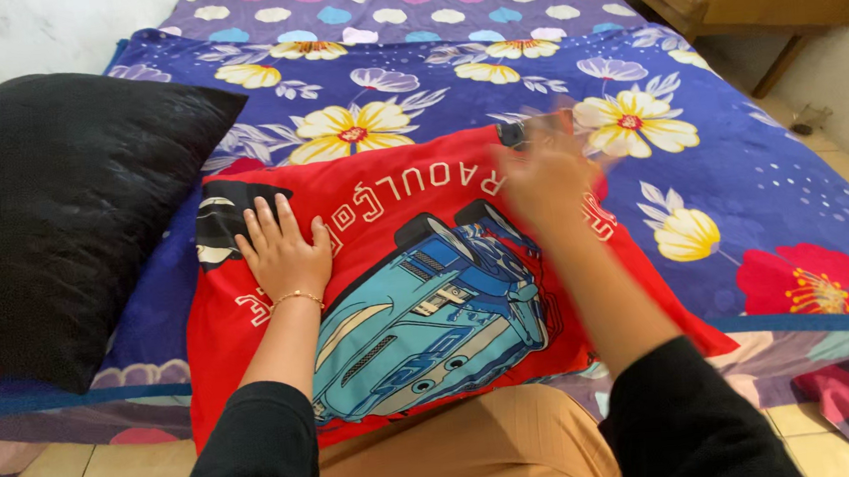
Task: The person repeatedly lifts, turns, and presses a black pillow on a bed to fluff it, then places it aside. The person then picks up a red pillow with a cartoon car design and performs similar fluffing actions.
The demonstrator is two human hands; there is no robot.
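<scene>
one red pillow [419, 299]; left hand [281, 253] flat on it, right hand [540, 176] blurred, fingers unclear.

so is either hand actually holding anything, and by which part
Nothing is gripped. The left hand lies flat on the red pillow near its upper left corner; the right hand is motion-blurred above its top edge, apparently empty.

Bright, even daylight; motion-blurred right hand [540, 176].

Left hand [281, 250] lies flat, fingers [266, 220] spread, on the red pillow [429, 298] printed with a blue car. Right hand [544, 172] is motion-blurred above its far edge. Pillow rests on the floral bed [740, 196]; black pillow [54, 215] just beside.
</scene>
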